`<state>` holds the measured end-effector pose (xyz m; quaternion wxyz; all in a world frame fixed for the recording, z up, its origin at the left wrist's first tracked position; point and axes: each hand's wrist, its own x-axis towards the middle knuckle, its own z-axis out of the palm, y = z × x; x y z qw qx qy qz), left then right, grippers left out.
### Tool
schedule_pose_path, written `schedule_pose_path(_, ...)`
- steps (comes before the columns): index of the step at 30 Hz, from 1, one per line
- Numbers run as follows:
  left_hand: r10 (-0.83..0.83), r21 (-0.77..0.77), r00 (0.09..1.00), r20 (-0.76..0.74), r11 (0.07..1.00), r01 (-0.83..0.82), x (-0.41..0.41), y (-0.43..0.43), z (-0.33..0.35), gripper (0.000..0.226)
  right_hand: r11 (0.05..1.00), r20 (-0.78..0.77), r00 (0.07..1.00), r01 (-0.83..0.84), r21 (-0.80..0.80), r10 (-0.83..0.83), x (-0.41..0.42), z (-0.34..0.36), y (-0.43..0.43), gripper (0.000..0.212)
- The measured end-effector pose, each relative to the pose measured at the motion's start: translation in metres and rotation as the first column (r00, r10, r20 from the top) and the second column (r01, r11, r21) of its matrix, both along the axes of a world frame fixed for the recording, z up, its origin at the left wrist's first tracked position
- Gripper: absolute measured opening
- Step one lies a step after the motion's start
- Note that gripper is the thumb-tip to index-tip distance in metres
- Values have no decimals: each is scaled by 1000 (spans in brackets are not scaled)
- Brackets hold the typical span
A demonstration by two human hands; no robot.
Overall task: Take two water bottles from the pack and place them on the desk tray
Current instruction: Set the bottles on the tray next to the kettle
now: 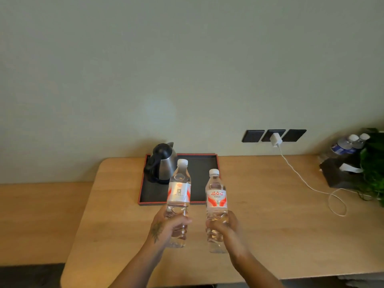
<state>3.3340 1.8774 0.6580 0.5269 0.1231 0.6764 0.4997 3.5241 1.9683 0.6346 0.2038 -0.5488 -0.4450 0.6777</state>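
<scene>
I hold two clear water bottles with white caps and red-and-white labels upright above the wooden desk. My left hand (166,227) grips the lower part of the left bottle (179,192). My right hand (223,226) grips the lower part of the right bottle (216,199). Both bottles hang in front of the black tray with a red rim (202,163), which lies at the back of the desk against the wall. The pack is not in view.
A steel kettle (163,163) stands on the tray's left half. A white charger (275,140) is plugged into black wall sockets, and its cable (315,190) trails across the desk. At the far right stand a black tissue box (340,175), two blue-labelled bottles (346,146) and a green plant (374,163).
</scene>
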Motion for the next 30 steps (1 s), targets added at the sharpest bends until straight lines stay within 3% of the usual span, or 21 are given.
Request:
schedule_pose_path(6,107,-31,994,19,994,-106,2,39,-5,53,994,-20,995,-102,-23,102,-5,-18,63,39)
schedule_pose_path(11,137,-28,991,11,990,-136,0,54,-11,48,990,-1,990,-139,-24,139,-12,-28,93,39)
schedule_pose_path(16,179,-69,983,26,982,-177,-4,60,-21,55,989,-28,990,-140,-52,138,-24,-32,102,58)
schedule_pose_path(24,136,-66,990,32,989,-134,-17,84,-36,76,990,21,991,-132,-39,133,-33,-39,105,58)
schedule_pose_path(30,50,-6,999,-2,999,-50,-34,117,-51,62,986,-28,986,-164,39,165,-38,-48,137,59)
